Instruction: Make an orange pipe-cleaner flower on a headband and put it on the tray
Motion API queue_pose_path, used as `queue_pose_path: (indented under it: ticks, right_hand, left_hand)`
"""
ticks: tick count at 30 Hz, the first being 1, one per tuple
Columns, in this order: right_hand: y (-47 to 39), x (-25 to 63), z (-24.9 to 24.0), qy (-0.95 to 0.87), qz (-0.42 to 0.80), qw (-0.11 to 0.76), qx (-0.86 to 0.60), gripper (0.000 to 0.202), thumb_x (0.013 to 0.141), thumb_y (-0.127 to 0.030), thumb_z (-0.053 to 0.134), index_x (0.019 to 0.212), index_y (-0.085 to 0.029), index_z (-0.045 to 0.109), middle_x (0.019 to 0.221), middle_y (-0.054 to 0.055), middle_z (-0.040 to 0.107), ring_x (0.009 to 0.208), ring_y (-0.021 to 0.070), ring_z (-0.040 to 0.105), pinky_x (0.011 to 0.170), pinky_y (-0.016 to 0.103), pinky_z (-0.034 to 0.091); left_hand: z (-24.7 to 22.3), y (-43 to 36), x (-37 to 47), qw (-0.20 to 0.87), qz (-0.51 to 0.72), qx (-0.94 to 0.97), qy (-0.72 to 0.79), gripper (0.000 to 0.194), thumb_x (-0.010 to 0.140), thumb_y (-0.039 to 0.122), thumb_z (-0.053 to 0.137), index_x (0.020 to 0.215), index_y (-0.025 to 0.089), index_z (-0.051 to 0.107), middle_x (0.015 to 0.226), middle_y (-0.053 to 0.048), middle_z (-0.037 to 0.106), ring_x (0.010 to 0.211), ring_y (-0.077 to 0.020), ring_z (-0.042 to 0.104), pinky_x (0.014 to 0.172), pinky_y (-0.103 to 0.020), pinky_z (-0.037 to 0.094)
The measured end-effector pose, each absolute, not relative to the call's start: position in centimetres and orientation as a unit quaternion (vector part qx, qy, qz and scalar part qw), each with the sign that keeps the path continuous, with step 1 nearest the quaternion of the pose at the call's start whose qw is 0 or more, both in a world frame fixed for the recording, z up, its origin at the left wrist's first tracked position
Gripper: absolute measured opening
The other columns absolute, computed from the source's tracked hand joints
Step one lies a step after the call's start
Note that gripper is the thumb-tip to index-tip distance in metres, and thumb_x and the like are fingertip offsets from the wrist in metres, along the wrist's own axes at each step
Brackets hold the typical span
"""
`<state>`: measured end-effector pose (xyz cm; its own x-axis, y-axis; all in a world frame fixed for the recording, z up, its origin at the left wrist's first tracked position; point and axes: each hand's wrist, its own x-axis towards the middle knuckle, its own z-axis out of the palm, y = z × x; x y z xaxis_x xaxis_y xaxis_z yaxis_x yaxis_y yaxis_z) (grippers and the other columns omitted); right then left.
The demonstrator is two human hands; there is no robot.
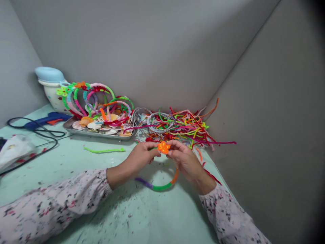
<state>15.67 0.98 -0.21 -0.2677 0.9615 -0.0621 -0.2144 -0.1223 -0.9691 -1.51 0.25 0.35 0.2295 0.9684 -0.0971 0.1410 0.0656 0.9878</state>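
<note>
An orange pipe-cleaner flower (164,147) sits between my two hands, over the table. My left hand (142,156) pinches at its left side, where a bit of green shows by the fingertips. From the right, my right hand (186,157) has its thumb and fingers closed on the flower's edge. Below them curves a headband (162,187) wrapped in purple, green and orange pipe cleaner; its upper part is hidden behind my hands. How the flower joins the headband cannot be made out.
A metal tray (101,135) holds shells and several wrapped headbands (92,93). Beside it lie grey wire hoops (161,122) and a heap of pipe cleaners (190,125). One green pipe cleaner (104,150) lies nearer. At left are a blue glue gun (47,120), its black cord and a white container (52,93).
</note>
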Motion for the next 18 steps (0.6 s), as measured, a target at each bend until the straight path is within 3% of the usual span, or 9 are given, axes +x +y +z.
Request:
queue_pose_path:
  ticks: [18]
  right_hand:
    - [0.91, 15.08, -0.97, -0.467, 0.607, 0.495, -0.410, 0.013, 0.068, -0.019, 0.064, 0.081, -0.019, 0.063, 0.076, 0.000, 0.064, 0.070, 0.0132, 0.056, 0.070, 0.027, 0.042]
  left_hand:
    - [1.12, -0.52, -1.38, 0.454, 0.392, 0.627, 0.497, 0.018, 0.075, 0.028, 0.054, 0.076, 0.017, 0.068, 0.046, 0.006, 0.045, 0.046, -0.0093, 0.035, 0.049, -0.022, 0.027]
